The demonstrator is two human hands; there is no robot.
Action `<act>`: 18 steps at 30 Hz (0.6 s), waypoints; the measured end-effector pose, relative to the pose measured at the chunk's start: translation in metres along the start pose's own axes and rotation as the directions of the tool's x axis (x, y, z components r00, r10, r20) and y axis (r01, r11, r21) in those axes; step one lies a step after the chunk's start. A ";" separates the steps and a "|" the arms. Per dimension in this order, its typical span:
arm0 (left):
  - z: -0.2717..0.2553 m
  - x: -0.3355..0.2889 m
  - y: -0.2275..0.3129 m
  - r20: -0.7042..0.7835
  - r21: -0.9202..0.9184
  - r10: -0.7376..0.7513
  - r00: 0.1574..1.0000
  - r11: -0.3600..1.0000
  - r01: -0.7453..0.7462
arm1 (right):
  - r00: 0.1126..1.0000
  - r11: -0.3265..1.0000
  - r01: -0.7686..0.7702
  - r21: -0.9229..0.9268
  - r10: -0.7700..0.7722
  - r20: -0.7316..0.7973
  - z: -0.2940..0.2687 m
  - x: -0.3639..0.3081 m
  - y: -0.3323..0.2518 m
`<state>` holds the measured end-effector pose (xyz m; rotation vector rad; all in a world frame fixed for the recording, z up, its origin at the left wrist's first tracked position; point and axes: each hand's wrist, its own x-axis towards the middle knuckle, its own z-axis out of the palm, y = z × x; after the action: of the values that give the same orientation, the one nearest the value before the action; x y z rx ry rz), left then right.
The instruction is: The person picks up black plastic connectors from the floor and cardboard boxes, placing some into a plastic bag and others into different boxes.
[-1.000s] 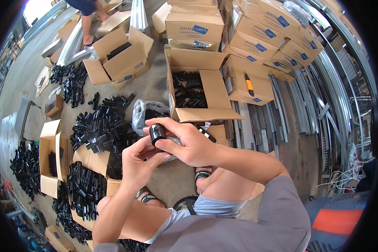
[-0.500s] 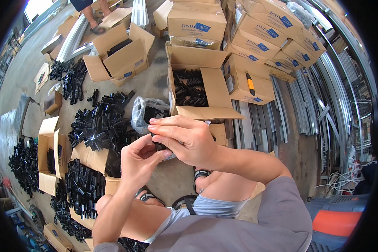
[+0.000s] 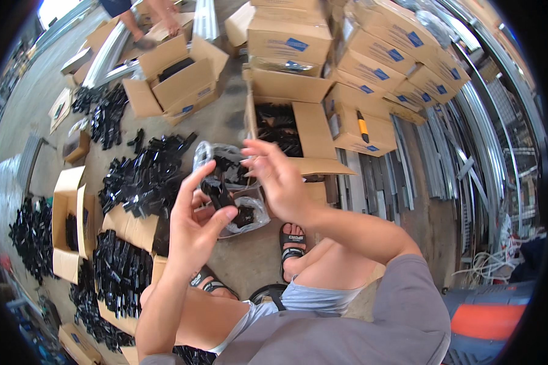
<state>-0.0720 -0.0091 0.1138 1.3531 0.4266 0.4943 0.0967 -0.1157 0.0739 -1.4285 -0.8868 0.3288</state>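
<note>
Black tubular fitting (image 3: 218, 193), centre of frame, pinched in left hand (image 3: 192, 226); right hand (image 3: 281, 187) beside it, spread; open carton (image 3: 314, 131) of black parts (image 3: 277, 125), upper centre.

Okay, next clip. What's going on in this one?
A person holds a small black part between the thumb and fingers of the left hand. The right hand is raised beside it, open and apart from the part. Clear plastic bags with black pieces in them sit just beyond the hands. Farther out stands an open cardboard box of black parts, and more lie in heaps to the left. At the upper left, another person's hand is lowered near some cardboard.
</note>
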 end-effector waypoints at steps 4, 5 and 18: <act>-0.024 0.007 0.014 -0.097 -0.121 0.002 0.995 0.993 -0.014 | 0.875 0.885 -0.382 -0.267 0.439 0.203 -0.026 -0.004 0.072; -0.030 0.010 0.016 -0.130 -0.151 -0.024 0.991 0.989 0.004 | 0.783 0.793 -0.390 -0.468 0.553 0.284 -0.029 -0.008 0.095; -0.078 0.010 0.005 -0.331 0.028 0.133 0.934 0.991 -0.131 | 0.842 0.407 -0.092 -0.909 0.519 0.147 0.107 -0.088 0.288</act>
<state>-0.1081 0.0607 0.1057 1.3114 0.6162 0.8410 0.0519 -0.0526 -0.2363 -2.6287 -1.2110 0.5095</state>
